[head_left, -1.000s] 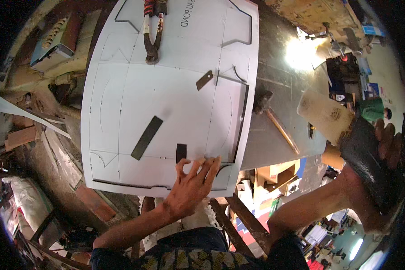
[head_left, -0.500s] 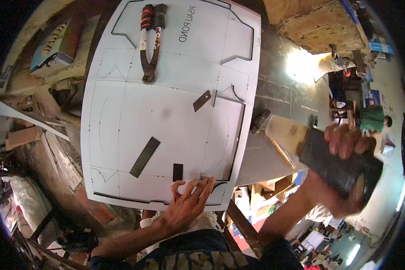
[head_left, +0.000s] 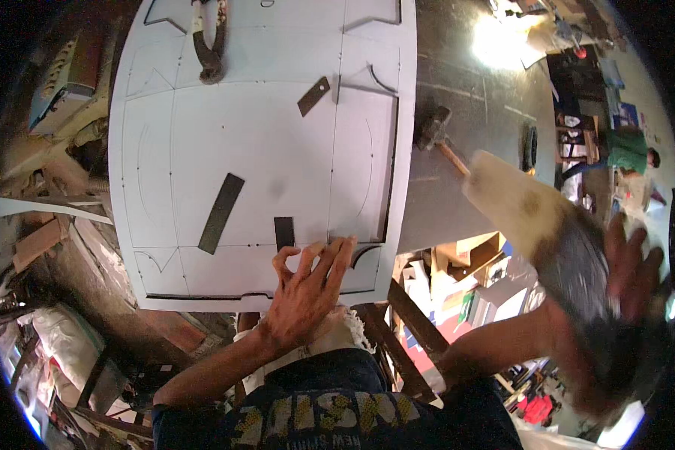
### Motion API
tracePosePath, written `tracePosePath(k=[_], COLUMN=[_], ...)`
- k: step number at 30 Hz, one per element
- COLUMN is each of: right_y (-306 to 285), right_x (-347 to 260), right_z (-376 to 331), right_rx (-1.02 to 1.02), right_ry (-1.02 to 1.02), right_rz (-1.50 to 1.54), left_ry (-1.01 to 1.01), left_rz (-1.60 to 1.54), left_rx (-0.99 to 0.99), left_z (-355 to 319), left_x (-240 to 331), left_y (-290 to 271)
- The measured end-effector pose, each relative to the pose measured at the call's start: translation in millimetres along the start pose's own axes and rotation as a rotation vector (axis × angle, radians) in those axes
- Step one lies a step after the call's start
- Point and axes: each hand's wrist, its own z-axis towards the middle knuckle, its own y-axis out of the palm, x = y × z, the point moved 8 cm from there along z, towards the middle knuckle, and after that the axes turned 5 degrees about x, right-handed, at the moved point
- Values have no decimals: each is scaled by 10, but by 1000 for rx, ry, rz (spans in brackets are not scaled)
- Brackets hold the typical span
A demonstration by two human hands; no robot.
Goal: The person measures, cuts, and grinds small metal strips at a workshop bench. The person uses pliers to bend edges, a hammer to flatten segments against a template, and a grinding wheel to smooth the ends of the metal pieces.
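My left hand [head_left: 304, 289] rests at the near right of a white board [head_left: 262, 157] marked with thin drawn lines. Its thumb and fingertips are drawn together on a line; whatever they pinch is hidden. Beside them, a short curved black strip [head_left: 365, 256] stands in the board. My right hand [head_left: 628, 262], raised at the right and smeared by motion, grips a thick block [head_left: 529, 202], pale at one end and black round the held part. Loose on the board lie a long dark metal strip [head_left: 221, 213], a short dark strip [head_left: 284, 232] and a dark holed plate [head_left: 313, 97].
Worn cutters [head_left: 211, 52] lie at the board's far left. A hammer [head_left: 433, 127] lies on the grey table [head_left: 469, 97] right of the board. Black strips [head_left: 392, 172] line the board's right and near edges. A person in green [head_left: 627, 148] is far right.
My right hand has swung outward to the right and lower with the block. The board sits higher in the view, its far end now cut off. My left hand stays at the same corner.
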Motion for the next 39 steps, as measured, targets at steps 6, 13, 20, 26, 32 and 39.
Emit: tracePosePath(k=[6, 13, 20, 26, 32, 39], right_y=[261, 215, 269, 212, -208, 233], right_x=[643, -98, 678, 239, 542, 947], right_z=[-677, -353, -730, -89, -88, 350], right_rx=[139, -186, 207, 59, 572, 44], right_ry=[63, -62, 96, 49, 148, 182], right_rz=[-61, -85, -62, -133, 105, 16], left_ry=[-2, 10, -13, -7, 8, -47], left_rz=[70, 63, 76, 92, 119, 118], left_rx=[50, 78, 60, 47, -12, -103], left_z=[-28, -25, -64, -39, -37, 25], left_x=[-30, 2, -46, -33, -44, -16], left_y=[-29, -35, -6, -45, 19, 6])
